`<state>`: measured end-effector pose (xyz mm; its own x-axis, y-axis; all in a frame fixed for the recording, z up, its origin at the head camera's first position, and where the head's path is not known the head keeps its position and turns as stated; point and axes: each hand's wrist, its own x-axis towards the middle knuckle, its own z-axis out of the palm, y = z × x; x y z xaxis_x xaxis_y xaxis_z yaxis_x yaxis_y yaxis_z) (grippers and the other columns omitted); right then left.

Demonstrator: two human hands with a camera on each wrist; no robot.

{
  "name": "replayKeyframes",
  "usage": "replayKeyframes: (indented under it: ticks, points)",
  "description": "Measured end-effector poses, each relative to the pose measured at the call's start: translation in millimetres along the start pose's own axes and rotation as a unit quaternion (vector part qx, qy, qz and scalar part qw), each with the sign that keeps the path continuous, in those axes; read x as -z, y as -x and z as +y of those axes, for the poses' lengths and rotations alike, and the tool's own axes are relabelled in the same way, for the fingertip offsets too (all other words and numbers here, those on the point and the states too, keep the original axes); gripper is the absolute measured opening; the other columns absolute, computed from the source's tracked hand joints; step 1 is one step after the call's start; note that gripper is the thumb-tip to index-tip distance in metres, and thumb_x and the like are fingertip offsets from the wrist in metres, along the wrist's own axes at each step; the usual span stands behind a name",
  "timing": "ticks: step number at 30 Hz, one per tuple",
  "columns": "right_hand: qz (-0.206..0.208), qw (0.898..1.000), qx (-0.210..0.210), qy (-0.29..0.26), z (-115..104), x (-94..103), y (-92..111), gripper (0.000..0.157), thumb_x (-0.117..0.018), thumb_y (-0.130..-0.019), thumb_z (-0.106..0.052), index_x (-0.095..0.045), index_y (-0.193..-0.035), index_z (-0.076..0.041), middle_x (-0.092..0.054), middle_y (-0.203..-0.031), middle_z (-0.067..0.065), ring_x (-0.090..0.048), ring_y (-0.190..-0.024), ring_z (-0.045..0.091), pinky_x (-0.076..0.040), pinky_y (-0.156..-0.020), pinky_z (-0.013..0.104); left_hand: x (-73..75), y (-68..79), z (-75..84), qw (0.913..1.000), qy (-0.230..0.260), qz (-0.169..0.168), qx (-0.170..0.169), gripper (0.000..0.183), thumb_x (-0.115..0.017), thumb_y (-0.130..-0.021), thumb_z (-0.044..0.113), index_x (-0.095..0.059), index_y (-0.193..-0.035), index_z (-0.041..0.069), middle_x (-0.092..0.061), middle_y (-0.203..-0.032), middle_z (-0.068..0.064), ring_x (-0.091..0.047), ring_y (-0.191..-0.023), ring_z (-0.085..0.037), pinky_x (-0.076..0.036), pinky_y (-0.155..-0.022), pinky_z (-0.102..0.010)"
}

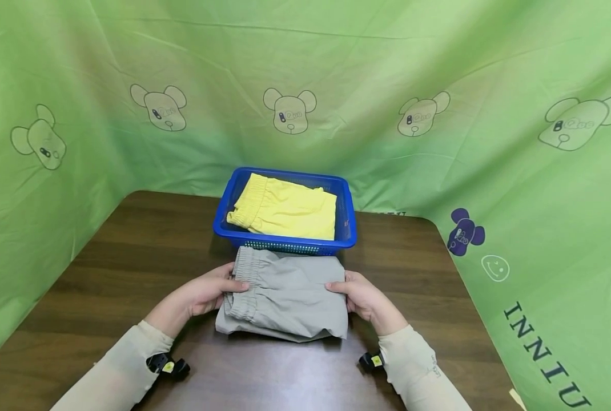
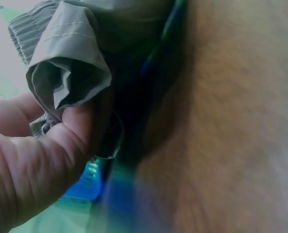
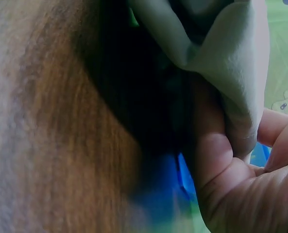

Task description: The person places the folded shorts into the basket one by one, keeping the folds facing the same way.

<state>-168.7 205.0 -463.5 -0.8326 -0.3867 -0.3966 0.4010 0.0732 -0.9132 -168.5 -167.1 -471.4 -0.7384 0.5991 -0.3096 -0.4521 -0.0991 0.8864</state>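
Folded grey pants (image 1: 295, 294) with a gathered elastic waistband are held between both hands, just in front of a blue basket (image 1: 285, 246). My left hand (image 1: 210, 290) grips the waistband end, thumb on top and fingers underneath. At the opposite end my right hand (image 1: 362, 295) pinches the fold the same way. Up close in the left wrist view, the grey cloth (image 2: 68, 53) curls into an open fold above the thumb. The right wrist view has the cloth (image 3: 236, 73) drooping over the fingers. Folded yellow pants (image 1: 290, 208) lie inside the basket.
The basket stands near the back edge of a dark brown wooden table (image 1: 146, 245). Green fabric (image 1: 357, 51) printed with bear heads hangs behind and along both sides. Black wrist devices (image 1: 168, 366) sit at the sleeve cuffs.
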Motion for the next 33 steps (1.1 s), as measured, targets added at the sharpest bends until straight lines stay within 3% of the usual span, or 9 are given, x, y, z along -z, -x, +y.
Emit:
replayKeyframes:
  ticks: [10, 33]
  points:
    - [-0.005, 1.000, 0.006, -0.001, 3, 3.0, 6, 0.027, -0.058, -0.102, -0.007, -0.049, -0.125, 0.002, -0.074, -0.094, 0.004, -0.075, -0.079, 0.019, -0.063, -0.066, 0.040, -2.9, 8.6, 3.0, 0.9999, 0.004, -0.004, -0.012, 0.071, -0.060, -0.101, 0.005, -0.016, -0.157, 0.005, -0.067, -0.126, -0.016, -0.071, -0.109, -0.031, -0.058, -0.089, -0.052]
    - [-0.010, 0.999, 0.035, -0.011, -15, 2.2, 33, 0.026, -0.060, -0.102, -0.010, -0.048, -0.123, 0.001, -0.073, -0.095, 0.002, -0.075, -0.080, 0.017, -0.063, -0.068, 0.040, -20.3, 26.0, 26.9, 0.9991, -0.018, -0.010, -0.036, 0.070, -0.061, -0.101, 0.005, -0.017, -0.156, 0.003, -0.067, -0.128, -0.014, -0.071, -0.110, -0.031, -0.058, -0.089, -0.054]
